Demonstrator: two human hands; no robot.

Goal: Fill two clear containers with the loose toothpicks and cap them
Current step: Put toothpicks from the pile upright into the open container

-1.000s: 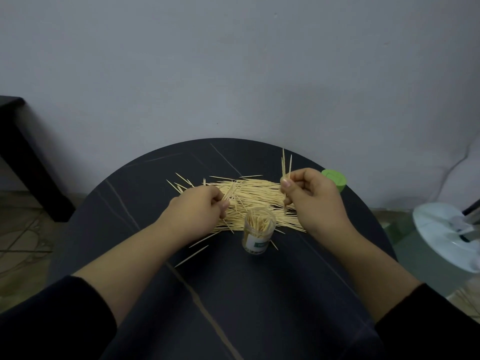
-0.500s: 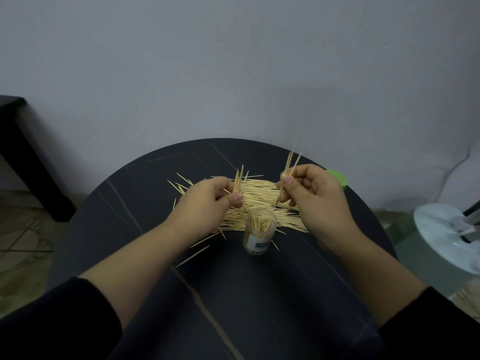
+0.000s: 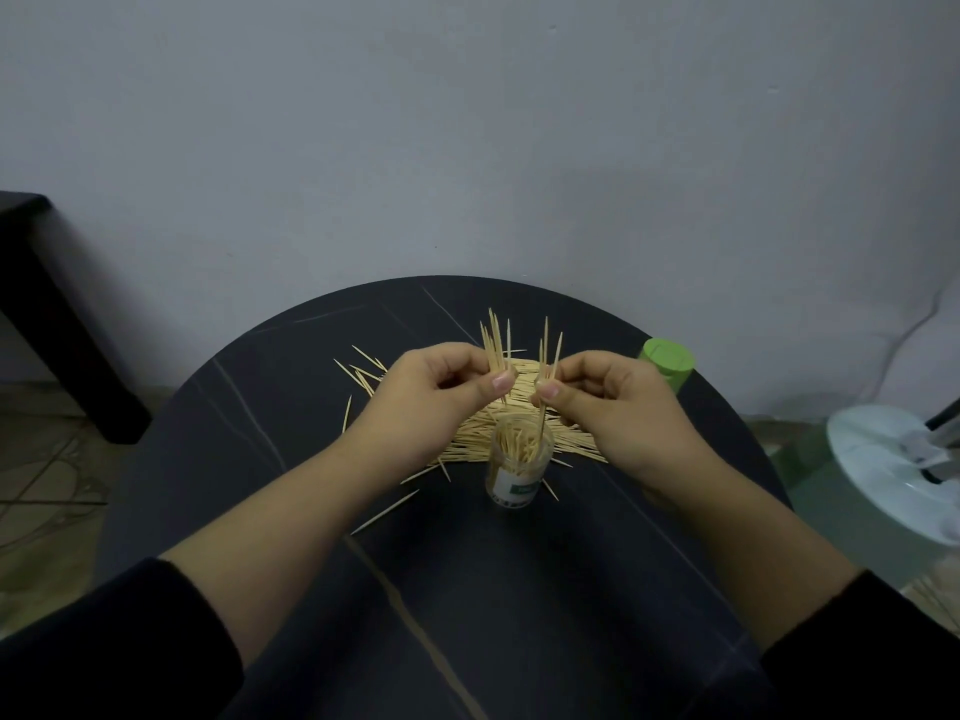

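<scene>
Toothpicks of pale wood point(image 3: 470, 441) lie loose in a flat heap at the middle of the round black bench with thin pale veins point(image 3: 519, 589), and strays fan out to the left and toward me. Just in front of the heap stands a small clear plastic container point(image 3: 519, 462), upright and uncapped, its label facing me, partly packed with sticks standing on end. A green plastic cylinder point(image 3: 667, 363) sits near the bench's far right edge, well apart from the container. Behind the bench rises a plain grey wall point(image 3: 467, 148). A black furniture leg point(image 3: 52, 324) stands at left and a white round base point(image 3: 893, 459) rests on the floor at right. My left hand point(image 3: 431, 402), fingers curled, pinches a tuft of toothpicks point(image 3: 496, 345) upright above the heap. My right hand point(image 3: 618, 407), just beside it, pinches a few more with their tips up. One of these reaches down into the container's mouth. Black sleeves point(image 3: 104, 641) cover both my forearms.
</scene>
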